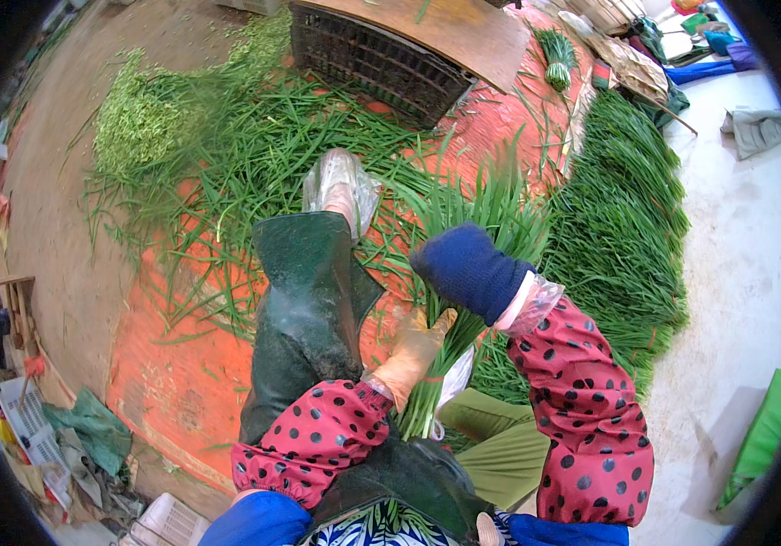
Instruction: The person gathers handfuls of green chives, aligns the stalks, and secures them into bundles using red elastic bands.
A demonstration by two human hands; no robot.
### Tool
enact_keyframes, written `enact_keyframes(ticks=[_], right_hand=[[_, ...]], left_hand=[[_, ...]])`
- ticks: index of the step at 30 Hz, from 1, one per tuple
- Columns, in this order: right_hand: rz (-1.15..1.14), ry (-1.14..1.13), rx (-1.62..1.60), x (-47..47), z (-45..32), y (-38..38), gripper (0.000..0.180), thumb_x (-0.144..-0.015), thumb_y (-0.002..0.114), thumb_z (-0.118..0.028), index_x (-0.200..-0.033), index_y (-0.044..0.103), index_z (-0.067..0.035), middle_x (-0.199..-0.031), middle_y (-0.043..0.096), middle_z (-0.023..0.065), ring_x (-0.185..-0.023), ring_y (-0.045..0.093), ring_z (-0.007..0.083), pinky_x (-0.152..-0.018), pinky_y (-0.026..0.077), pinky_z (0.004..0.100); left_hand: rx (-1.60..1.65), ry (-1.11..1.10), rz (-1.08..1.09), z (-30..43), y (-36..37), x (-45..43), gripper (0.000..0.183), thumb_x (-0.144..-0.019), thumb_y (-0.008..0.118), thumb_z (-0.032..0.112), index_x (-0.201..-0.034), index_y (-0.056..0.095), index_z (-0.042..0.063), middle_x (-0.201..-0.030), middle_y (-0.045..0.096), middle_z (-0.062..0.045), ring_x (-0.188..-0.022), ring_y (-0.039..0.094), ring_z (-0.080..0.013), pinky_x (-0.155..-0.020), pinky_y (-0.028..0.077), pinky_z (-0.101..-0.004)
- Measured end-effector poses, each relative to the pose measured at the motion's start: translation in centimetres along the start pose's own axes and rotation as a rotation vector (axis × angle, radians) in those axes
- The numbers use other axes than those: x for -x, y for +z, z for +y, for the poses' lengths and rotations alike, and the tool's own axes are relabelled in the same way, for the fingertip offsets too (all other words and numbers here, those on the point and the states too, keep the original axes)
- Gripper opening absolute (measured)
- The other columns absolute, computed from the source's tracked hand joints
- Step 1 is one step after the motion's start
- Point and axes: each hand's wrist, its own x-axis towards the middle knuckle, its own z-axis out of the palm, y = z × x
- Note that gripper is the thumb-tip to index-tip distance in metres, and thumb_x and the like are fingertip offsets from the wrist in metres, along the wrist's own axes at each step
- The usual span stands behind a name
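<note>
A bunch of garlic chives (424, 403) slants across my lap, its pale stem ends toward me and its green leaves fanning away. An orange-red band circles it near the stems. My left hand (418, 345), in a yellowish rubber glove, grips the bunch about mid-length, thumb over the stalks. On the leaves just beyond rests my right hand (465, 269) in a thick navy knitted glove; its fingers are hidden from above. To the right lies a large heap of bundled garlic chives (616, 225), several with bands around them.
Loose green leaves (274, 136) litter an orange sheet (179, 382) around my plastic-wrapped foot (343, 184). Ahead, a wooden board (431, 31) tops a dark plastic crate (377, 65). Paler trimmings (134, 123) are heaped left. One tied bunch (558, 61) lies far right.
</note>
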Motion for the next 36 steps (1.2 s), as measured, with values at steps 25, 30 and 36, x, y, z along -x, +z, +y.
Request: enact_keyframes(ticks=[25,30,36], right_hand=[[0.430,0.712,-0.355,16.3,2.6,11.3,0.027,-0.077,0.062,-0.022,-0.101,0.057,-0.012,-0.076,0.061,0.0124,-0.065,0.059,0.0322,-0.055,0.047,0.0395],[1.138,1.166,-1.782,17.7,3.8,13.2,0.022,-0.087,0.048,-0.024,-0.092,0.057,-0.005,-0.068,0.056,0.0028,-0.058,0.056,0.0192,-0.050,0.047,0.0335],[0.690,0.722,-2.004,11.5,-12.5,20.1,0.101,-0.061,0.079,-0.038,-0.135,0.020,-0.002,-0.128,0.042,0.0166,-0.116,0.042,0.0264,-0.097,0.034,0.0382]], left_hand=[[0.584,-0.304,-0.202,5.9,-1.0,1.3,0.034,-0.090,0.054,0.021,-0.119,0.045,0.005,-0.106,0.059,-0.011,-0.085,0.061,-0.0274,-0.066,0.053,-0.0414],[0.562,-0.305,-0.079,5.0,-1.7,0.7,0.036,-0.089,0.056,0.021,-0.119,0.045,0.006,-0.108,0.058,-0.011,-0.087,0.061,-0.0284,-0.069,0.053,-0.0440],[0.600,-0.285,-0.038,5.0,-0.1,0.9,0.038,-0.088,0.057,0.018,-0.122,0.045,0.004,-0.114,0.055,-0.010,-0.097,0.057,-0.0257,-0.080,0.049,-0.0433]])
